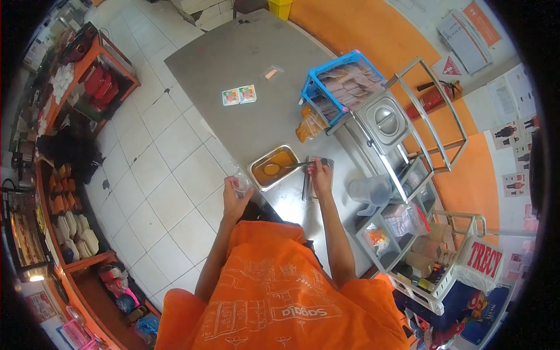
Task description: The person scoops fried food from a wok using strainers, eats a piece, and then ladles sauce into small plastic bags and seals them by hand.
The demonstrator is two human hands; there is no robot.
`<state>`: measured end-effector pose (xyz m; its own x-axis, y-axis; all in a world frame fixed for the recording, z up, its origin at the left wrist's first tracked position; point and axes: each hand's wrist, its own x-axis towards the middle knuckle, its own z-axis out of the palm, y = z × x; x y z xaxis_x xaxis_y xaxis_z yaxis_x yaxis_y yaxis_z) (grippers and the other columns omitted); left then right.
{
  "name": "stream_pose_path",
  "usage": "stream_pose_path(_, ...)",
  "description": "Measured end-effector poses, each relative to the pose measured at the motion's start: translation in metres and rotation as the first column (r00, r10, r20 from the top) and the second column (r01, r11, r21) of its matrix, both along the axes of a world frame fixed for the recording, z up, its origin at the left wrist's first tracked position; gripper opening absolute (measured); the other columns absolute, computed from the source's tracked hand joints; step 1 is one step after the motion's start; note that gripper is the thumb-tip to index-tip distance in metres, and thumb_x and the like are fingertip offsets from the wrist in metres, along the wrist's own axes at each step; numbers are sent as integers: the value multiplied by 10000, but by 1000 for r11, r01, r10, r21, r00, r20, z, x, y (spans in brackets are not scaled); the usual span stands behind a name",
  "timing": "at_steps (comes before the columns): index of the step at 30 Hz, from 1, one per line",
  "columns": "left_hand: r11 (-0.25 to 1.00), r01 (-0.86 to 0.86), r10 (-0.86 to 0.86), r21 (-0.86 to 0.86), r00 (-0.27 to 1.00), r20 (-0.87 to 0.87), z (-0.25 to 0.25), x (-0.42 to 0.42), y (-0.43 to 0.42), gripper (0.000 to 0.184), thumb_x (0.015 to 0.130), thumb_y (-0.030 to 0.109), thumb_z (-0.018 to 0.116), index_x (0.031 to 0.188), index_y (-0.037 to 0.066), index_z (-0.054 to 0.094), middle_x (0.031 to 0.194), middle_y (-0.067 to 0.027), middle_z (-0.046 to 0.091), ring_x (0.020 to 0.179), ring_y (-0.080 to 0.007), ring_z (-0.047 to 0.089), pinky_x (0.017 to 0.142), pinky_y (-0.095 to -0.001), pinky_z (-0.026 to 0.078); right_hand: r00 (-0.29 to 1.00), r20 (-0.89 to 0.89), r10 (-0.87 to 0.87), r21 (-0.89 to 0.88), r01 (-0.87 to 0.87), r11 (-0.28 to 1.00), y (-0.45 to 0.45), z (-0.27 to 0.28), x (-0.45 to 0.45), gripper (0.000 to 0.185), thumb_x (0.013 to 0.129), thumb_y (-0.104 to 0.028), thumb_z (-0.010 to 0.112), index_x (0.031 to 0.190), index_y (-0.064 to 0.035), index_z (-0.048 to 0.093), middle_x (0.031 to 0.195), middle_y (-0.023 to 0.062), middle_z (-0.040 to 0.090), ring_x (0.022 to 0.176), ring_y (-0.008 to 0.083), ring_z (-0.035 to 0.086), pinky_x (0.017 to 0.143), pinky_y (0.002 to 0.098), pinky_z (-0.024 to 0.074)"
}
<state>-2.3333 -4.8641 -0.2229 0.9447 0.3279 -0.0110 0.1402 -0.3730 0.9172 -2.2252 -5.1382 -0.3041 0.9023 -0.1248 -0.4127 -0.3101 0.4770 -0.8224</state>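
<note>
A rectangular steel pan [263, 185] with orange-brown sauce [284, 158] stands at the near edge of the metal table. My right hand [319, 177] is closed around the handle of a ladle [298, 165], whose round bowl rests in the sauce. Left of the pan, my left hand [237, 197] grips a small clear plastic bag [238, 180], which stands up above the fingers. Partly hidden below my right hand lies a flat steel lid or tray [309, 191]. Orange packets in a plastic bag [310, 126] lie beyond it.
A blue basket [315, 76] of packets stands along the right side, beside a steel container with a lid [385, 119]. A clear jug [371, 191] is right of my arm. Two small printed packs [239, 95] lie on the metal table [216, 55]. Shelving [76, 262] lines the left.
</note>
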Motion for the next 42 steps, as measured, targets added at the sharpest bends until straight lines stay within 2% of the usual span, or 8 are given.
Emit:
stream_pose_path(6,988,-69,69,-142,998,-3,-6,9,-3,340,767,127,694,969,43,434,814,-86,537,753,-199,509,695,-322,430,1000,-5,-5,66,5,998,0,2,-5,266,896,-237,581,908,28,601,732,48,599,642,106,565,612,214,474)
stream_pose_path(9,999,-32,33,-21,998,61,-1,13,-4,342,767,121,700,976,42,441,817,-83,578,734,-197,543,680,-316,448,999,-8,-34,91,34,995,2,3,-7,257,897,-225,580,906,31,600,734,53,599,637,105,561,612,212,472)
stream_pose_path(15,996,-21,22,-89,1000,14,21,18,-9,395,764,139,702,1071,30,478,851,-77,620,787,-162,556,739,-309,432,998,-1,-67,35,67,997,-3,-9,-6,245,895,-215,584,894,30,600,745,62,604,623,101,549,602,205,465)
stream_pose_path(19,1000,-14,14,1,993,120,10,22,-8,405,733,127,732,1055,35,504,828,-58,620,787,-154,568,734,-295,439,996,-54,-72,-35,70,997,-5,-14,-8,246,890,-223,593,887,23,602,745,56,599,621,97,547,593,195,465)
stream_pose_path(28,995,-86,93,-47,980,176,10,27,-15,418,696,121,769,1027,36,528,803,-67,629,768,-159,595,735,-280,469,999,9,-36,146,34,989,-4,-8,-12,266,901,-250,569,952,11,588,761,55,594,686,119,558,661,209,476)
stream_pose_path(33,997,-70,76,-37,978,193,6,28,-15,380,715,91,751,1025,29,541,810,-61,636,742,-137,593,699,-261,479,999,-19,-40,124,42,991,1,0,-11,269,914,-249,545,968,11,588,776,64,606,705,132,579,691,232,494)
stream_pose_path(36,978,-97,120,-184,986,116,6,28,-17,358,724,76,740,1021,22,546,817,-61,639,736,-127,594,679,-248,480,999,-6,-41,124,42,991,0,-3,-11,265,914,-244,545,955,14,588,782,72,610,701,137,585,693,242,501)
stream_pose_path(42,990,-123,133,-64,977,167,14,29,-17,377,729,92,742,1046,25,548,813,-57,644,767,-122,585,728,-275,462,995,36,-94,147,87,985,-4,-12,-11,280,902,-250,566,946,24,598,777,80,622,690,134,594,657,222,503)
